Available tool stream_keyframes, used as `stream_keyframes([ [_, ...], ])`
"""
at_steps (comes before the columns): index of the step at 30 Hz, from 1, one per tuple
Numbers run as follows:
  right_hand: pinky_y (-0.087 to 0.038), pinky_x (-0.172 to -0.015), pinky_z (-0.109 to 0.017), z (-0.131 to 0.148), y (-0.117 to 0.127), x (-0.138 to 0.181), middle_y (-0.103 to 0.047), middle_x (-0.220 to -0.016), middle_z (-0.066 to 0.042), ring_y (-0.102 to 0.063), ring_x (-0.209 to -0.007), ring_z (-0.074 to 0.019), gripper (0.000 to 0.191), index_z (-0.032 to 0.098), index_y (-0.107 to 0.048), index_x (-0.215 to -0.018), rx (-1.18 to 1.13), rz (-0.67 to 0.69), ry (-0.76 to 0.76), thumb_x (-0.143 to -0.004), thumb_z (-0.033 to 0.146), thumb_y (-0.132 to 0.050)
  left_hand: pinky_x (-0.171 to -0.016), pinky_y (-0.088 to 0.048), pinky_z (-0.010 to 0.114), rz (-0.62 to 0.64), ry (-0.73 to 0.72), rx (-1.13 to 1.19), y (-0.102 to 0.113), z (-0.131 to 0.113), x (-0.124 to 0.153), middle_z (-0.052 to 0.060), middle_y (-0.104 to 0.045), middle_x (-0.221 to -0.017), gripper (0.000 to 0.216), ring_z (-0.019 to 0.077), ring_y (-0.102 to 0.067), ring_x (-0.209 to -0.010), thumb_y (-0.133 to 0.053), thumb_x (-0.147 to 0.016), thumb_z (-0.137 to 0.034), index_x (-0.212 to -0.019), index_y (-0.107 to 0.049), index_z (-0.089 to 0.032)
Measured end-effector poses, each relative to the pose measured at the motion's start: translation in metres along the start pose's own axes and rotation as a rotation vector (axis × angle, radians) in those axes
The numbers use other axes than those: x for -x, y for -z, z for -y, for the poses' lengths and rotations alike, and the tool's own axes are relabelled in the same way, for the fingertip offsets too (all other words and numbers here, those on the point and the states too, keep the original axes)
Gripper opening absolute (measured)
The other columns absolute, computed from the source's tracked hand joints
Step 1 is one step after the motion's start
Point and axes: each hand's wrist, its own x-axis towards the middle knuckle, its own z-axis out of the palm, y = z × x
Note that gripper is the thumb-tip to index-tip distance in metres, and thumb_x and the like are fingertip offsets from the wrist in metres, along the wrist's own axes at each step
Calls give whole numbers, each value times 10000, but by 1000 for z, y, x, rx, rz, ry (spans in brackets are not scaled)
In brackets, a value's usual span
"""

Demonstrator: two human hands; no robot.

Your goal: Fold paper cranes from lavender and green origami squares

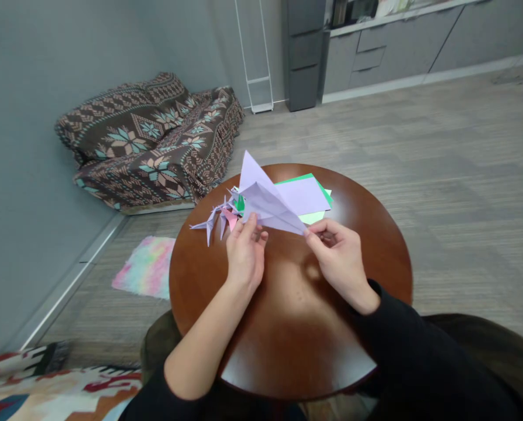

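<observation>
Between my two hands, above the table, is a sheet of lilac origami paper [268,199], partly folded, with one flap standing up to a point. My left hand [246,248] grips its lower left edge, thumb in front and fingers behind. At the right corner my right hand [338,254] pinches the paper between thumb and fingers. Behind it lies a stack of paper sheets [305,196], lilac on top with green and pale green edges showing. Several folded paper cranes [209,225], lilac, pink and green, sit left of the held paper, which partly hides them.
The round brown wooden table [288,327] stands before me. Beyond its left side is a sofa [156,146] under a patterned cover, with a fluffy pastel rug [145,268] on the floor. Grey cabinets [397,49] and a white rack [259,93] line the far wall.
</observation>
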Motion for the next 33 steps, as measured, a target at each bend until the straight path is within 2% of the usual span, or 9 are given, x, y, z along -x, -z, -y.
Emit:
stream_keyframes([
  [3, -473, -646, -304, 1, 7, -3, -637, -731, -21, -596, -654, -169, 135, 211, -608, -729, 257, -96, 260, -841, 137, -624, -587, -432, 194, 3, 17, -73, 2, 2, 2, -72, -550, -667, 355, 65, -540, -608, -899, -684, -298, -851, -603, -194],
  [6, -481, -665, -317, 0, 7, -1, -638, -741, -30, -611, -672, -179, 141, 212, -599, -759, 445, -59, 435, -864, 118, -601, -648, -497, 218, 209, 117, -194, 0, 7, 10, -7, -648, -771, 345, 110, -628, -713, -866, -731, -366, -928, -653, -180],
  [10, -495, -755, -355, -1, -3, 9, -698, -808, -58, -659, -788, -218, 145, 213, -625, -810, 543, 87, 525, -917, 132, -570, -900, -543, 322, 447, 134, -297, 1, 14, 15, 93, -743, -1027, 360, 205, -700, -963, -814, -794, -368, -1080, -720, -171],
  [14, -525, -791, -364, 4, -5, 12, -719, -882, -77, -671, -837, -229, 128, 212, -652, -861, 461, 231, 513, -954, 171, -573, -827, -545, 304, 406, 36, -439, 9, 18, 7, 75, -748, -866, 300, 191, -686, -825, -769, -829, -439, -898, -773, -146],
  [18, -497, -960, -474, 8, 11, -1, -706, -1145, -139, -647, -1093, -308, 205, 219, -655, -1115, 506, -53, 513, -911, 227, -658, -686, -551, 287, 402, 47, -535, 14, 17, -1, 83, -736, -789, 348, 185, -662, -709, -795, -784, -489, -858, -795, -148],
  [21, -436, -1040, -568, 4, 26, -15, -624, -1382, -184, -569, -1280, -394, 579, 206, -580, -1294, 466, -129, 317, -779, 337, -810, -646, -551, 293, 534, 30, -685, 15, 15, 0, 90, -735, -735, 319, 189, -652, -659, -767, -815, -477, -800, -802, -160],
  [26, -565, -731, -386, -14, 40, -24, -790, -891, -92, -734, -783, -257, 254, 181, -694, -922, -119, 105, -213, -816, 394, -784, -850, -584, 367, 561, 187, -584, 12, 10, 4, 112, -784, -944, 279, 236, -716, -888, -775, -825, -424, -905, -823, -161],
  [30, -580, -768, -357, -20, 35, -19, -807, -945, -73, -741, -809, -226, 357, 186, -725, -1004, -410, 21, -373, -731, 367, -864, -965, -560, 378, 379, 187, -208, 3, 5, 8, 113, -776, -1091, 252, 231, -709, -1021, -812, -792, -348, -960, -811, -161],
  [33, -599, -753, -349, -18, 22, -12, -799, -1064, -88, -745, -863, -227, 439, 191, -716, -1086, -540, 22, -436, -721, 380, -868, -1048, -524, 410, 418, 233, -28, -3, 6, 14, 97, -743, -1231, 318, 246, -682, -1146, -801, -809, -331, -1096, -772, -196],
])
